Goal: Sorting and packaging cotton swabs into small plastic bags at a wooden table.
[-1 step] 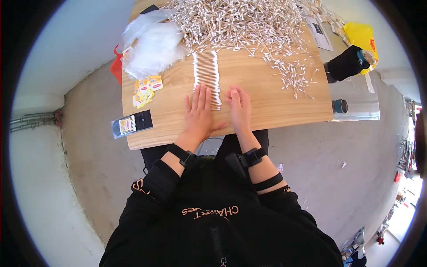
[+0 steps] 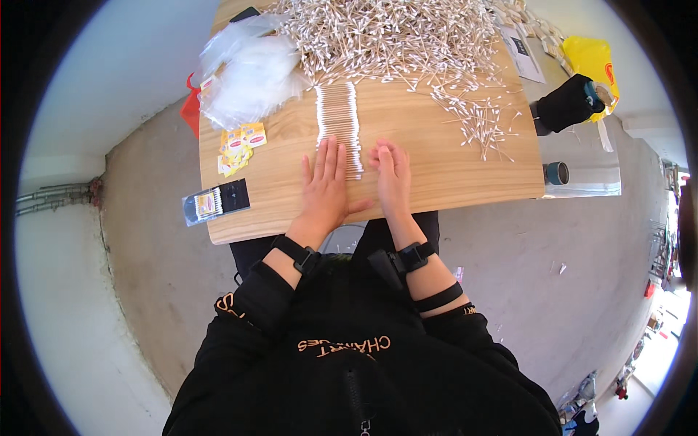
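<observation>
A neat row of white cotton swabs [image 2: 339, 123], laid side by side in a straight band, lies near the middle of the light wooden table [image 2: 436, 167]. Its near end sits between the two hands. The left hand [image 2: 325, 182] lies flat, palm down, fingers extended and slightly spread, its fingertips touching the left edge of the row's near end. The right hand [image 2: 392, 178] stands just beside the row on its right, fingers straight and together; neither hand grips anything.

Beyond the row, a large loose heap of white cotton swabs [image 2: 392, 36] covers the far part of the table, with scattered strays [image 2: 483, 123] trailing toward the right edge. Nothing lies between the hands and the row.

Packaging: crumpled clear plastic bags [image 2: 251, 73] at the far left corner; small yellow square sachets [image 2: 238, 145] just below them; a clear flat pack with black and yellow inserts [image 2: 216, 202] overhanging the near left edge. A yellow bag [image 2: 592, 58] and a black glove-like object [image 2: 567, 105] lie off the table's right side, on a grey surface.
</observation>
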`<move>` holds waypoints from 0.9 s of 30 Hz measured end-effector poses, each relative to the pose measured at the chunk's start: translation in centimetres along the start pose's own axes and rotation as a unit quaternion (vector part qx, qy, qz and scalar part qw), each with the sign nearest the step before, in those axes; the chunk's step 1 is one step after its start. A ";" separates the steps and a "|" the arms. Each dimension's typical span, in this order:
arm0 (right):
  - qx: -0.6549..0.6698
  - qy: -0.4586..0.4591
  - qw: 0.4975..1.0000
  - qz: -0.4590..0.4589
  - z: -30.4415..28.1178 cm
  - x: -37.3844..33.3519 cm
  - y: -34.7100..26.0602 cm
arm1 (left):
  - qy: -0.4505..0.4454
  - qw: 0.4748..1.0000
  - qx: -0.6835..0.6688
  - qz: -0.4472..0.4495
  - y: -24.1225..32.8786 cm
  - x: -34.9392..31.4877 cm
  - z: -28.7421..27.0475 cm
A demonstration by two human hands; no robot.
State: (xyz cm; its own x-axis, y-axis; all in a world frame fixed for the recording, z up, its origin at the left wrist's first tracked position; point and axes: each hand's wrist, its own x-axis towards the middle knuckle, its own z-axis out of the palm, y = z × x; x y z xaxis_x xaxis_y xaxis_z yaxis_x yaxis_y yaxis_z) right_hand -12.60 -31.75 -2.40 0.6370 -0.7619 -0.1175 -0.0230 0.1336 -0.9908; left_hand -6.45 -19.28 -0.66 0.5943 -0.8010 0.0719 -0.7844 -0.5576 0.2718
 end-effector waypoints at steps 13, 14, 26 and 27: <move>0.164 0.042 0.986 -0.004 2.3 0.9 -0.1 | -0.031 0.998 0.008 0.046 0.4 -1.0 -0.9; 0.138 0.034 0.990 -0.016 2.6 1.0 0.0 | -0.011 0.999 -0.002 0.047 0.2 -1.1 -0.7; -0.003 -0.003 0.998 -0.062 2.8 -1.3 0.5 | -0.023 0.998 -0.053 -0.025 -0.1 -2.1 -0.8; -0.041 -0.009 0.997 -0.067 3.2 -1.4 0.5 | -0.021 0.998 -0.054 -0.029 -0.2 -2.2 -0.7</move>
State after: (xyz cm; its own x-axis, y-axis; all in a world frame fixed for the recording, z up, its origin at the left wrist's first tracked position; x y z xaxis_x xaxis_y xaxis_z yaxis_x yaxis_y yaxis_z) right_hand -11.02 -28.56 -2.49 0.6523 -0.7578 0.0173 0.0013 -0.0217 -0.9998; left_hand -7.48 -17.28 -0.17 0.6283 -0.7779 0.0136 -0.7239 -0.5781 0.3764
